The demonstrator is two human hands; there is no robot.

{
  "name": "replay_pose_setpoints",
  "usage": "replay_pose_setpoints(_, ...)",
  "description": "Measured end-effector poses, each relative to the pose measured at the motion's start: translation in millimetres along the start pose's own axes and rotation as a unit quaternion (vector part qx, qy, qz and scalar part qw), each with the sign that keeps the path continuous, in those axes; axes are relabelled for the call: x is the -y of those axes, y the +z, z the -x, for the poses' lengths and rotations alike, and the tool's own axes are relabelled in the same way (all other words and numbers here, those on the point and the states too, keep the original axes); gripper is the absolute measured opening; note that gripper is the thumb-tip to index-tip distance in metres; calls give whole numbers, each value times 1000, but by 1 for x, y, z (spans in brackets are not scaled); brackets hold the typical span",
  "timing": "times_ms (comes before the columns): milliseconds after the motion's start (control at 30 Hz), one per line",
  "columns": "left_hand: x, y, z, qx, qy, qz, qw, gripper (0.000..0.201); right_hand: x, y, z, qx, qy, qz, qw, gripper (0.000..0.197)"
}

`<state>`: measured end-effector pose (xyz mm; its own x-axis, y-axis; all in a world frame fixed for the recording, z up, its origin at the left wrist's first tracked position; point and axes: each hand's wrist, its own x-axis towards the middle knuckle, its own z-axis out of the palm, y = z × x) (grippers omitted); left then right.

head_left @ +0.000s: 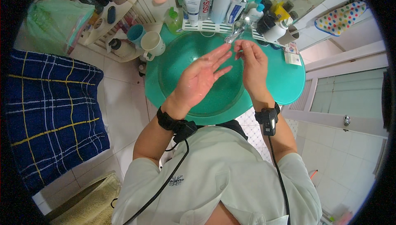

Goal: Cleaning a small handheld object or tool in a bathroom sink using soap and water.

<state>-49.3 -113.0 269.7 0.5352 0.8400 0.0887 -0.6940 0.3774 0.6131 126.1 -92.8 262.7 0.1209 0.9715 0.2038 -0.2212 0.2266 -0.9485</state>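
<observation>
Over the green sink basin (165, 74), my left hand (200, 74) is open, palm turned up and fingers stretched out toward the faucet. Its skin looks wet. My right hand (253, 62) is to the right of it, over the basin's right side, with its fingers loosely bent and apart from the left hand. I see nothing held in either hand. Just beyond the fingertips is the metal faucet (236, 31); I cannot make out whether water runs from it. Black straps with small devices and cables circle both wrists.
A white rack (200, 25) behind the basin carries several tubes and bottles. On the left stand a white mug (152, 44), a blue cup (135, 32) and a green soap bottle (173, 21). A blue checked towel (57, 113) hangs at left; a white door (346, 91) is at right.
</observation>
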Motion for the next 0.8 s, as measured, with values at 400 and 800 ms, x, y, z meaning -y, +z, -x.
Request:
replay_pose_setpoints(400,3,-1,2,-39,40,-90,994,59,30,6,15,69,-236,247,937,9)
replay_pose_setpoints(800,5,-4,4,8,80,-167,983,54,39,27,19,180,-367,336,848,28)
